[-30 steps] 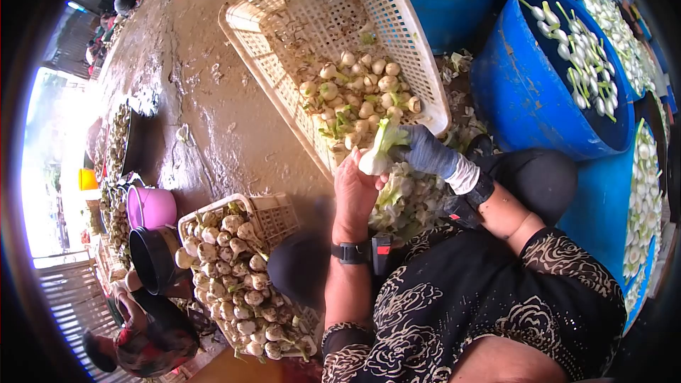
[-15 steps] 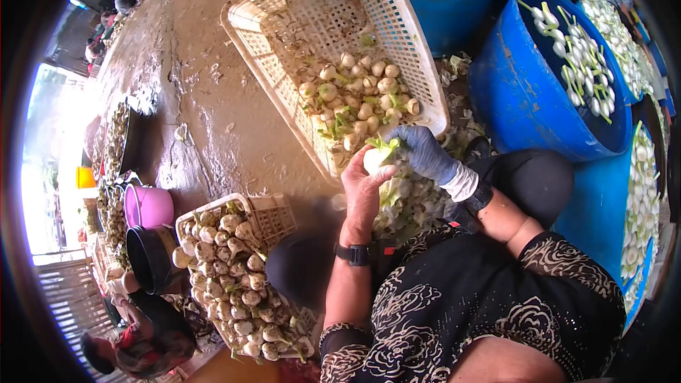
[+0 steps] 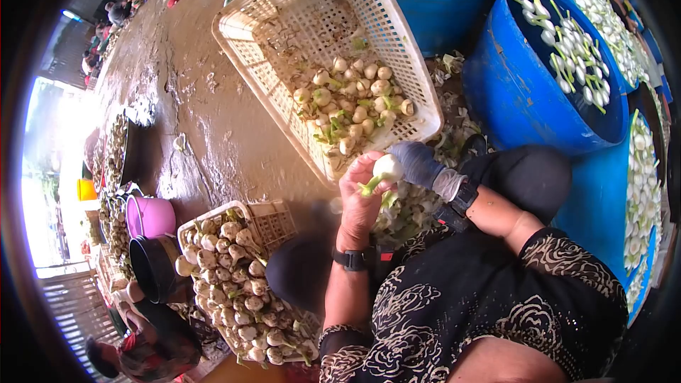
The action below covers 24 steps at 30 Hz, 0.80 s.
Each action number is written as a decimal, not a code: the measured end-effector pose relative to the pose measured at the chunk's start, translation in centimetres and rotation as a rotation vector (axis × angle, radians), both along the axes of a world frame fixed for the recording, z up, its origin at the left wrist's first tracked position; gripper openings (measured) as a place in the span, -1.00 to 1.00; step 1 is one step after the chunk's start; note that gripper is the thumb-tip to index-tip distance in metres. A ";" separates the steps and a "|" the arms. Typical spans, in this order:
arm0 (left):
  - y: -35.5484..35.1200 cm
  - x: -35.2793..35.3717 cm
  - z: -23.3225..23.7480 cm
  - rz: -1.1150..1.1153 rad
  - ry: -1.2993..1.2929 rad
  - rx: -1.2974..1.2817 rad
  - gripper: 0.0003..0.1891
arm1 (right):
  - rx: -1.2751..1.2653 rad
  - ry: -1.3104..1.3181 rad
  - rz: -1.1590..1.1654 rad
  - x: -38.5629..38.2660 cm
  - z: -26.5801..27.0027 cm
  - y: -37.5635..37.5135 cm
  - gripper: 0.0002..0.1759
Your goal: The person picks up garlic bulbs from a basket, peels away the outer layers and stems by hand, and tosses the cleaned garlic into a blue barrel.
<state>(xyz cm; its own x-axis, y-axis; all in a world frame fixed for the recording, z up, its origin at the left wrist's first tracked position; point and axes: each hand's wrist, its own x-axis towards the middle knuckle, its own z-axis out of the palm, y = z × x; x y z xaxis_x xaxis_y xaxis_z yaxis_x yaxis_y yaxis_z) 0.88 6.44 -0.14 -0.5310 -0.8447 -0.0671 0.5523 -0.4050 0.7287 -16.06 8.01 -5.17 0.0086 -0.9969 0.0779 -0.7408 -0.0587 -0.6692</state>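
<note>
My bare left hand (image 3: pixel 360 186) holds a peeled white bulb (image 3: pixel 387 168) with a short green stem that points down and left. Close on its right is my right hand (image 3: pixel 420 164) in a grey-blue glove, fingers curled in by the bulb; whatever they grip is too small to make out. Just above both hands, a large cream basket (image 3: pixel 259 74) contains a heap of round bulbs (image 3: pixel 355 99). Peelings (image 3: pixel 411 213) lie below my hands. To the lower left, a smaller basket (image 3: pixel 273 223) is piled with unpeeled bulbs (image 3: pixel 237 276).
A blue tub (image 3: pixel 507 85) with peeled bulbs stands upper right, beside more blue containers. At the left are a pink bucket (image 3: pixel 151 217), a black bucket (image 3: pixel 152 264) and, below them, another person (image 3: pixel 159 344). More people sit far off at the upper left.
The bulb has turned in my left hand, its green end now pointing down-left instead of up. My right hand has shifted slightly left and down. The view has moved a little.
</note>
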 end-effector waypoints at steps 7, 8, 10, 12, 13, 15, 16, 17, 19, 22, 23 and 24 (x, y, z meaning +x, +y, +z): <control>-0.1 0.0 -0.1 0.109 -0.065 0.032 -0.44 | -0.049 -0.439 0.188 -0.7 -0.2 0.2 -0.62; -0.2 -0.1 -0.8 0.168 -0.058 0.008 -0.43 | -0.041 -0.611 0.142 -0.8 2.1 0.1 -0.60; -0.2 -0.4 -1.2 0.241 -0.080 -0.007 -0.42 | -0.099 -0.763 0.086 -0.5 5.0 0.1 -0.61; -0.1 -0.6 -1.3 0.260 -0.154 -0.048 -0.45 | -0.198 -0.535 0.097 -0.3 5.7 0.0 -0.65; 0.0 -0.7 -1.3 0.280 -0.229 -0.090 -0.48 | -0.294 -0.307 0.109 -0.1 6.0 0.0 -0.68; 0.1 -0.8 -1.2 0.271 -0.257 -0.077 -0.52 | -0.344 -0.265 0.088 -0.1 6.6 0.0 -0.81; 0.2 -0.8 -1.2 0.260 -0.284 -0.065 -0.55 | -0.343 -0.191 0.098 -0.2 6.9 -0.1 -0.86; 0.3 -0.8 -1.1 0.248 -0.311 -0.052 -0.58 | -0.343 -0.117 0.107 -0.3 6.9 -0.1 -0.90; 0.1 -0.7 -0.9 0.241 -0.307 -0.037 -0.59 | -0.302 -0.173 0.066 -0.3 6.5 -0.1 -0.94; -0.4 0.0 -1.3 0.057 -0.231 0.003 -0.55 | -0.266 -0.285 -0.006 -0.5 5.2 -0.5 -0.97; -0.4 0.1 -1.0 0.057 -0.233 0.003 -0.55 | -0.267 -0.341 -0.039 -0.6 4.6 -0.6 -0.95; -0.4 0.1 -0.7 0.020 -0.095 0.054 -0.54 | -0.268 -0.343 -0.041 -0.7 4.0 -0.7 -0.95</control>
<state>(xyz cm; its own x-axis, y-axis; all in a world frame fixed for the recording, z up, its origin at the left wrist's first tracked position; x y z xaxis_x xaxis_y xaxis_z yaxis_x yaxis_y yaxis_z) 1.02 6.07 -0.86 -0.5029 -0.8491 -0.1616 0.4905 -0.4343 0.7555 -16.73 7.33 -1.21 -0.1019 -0.9400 0.3256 -0.4839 -0.2391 -0.8418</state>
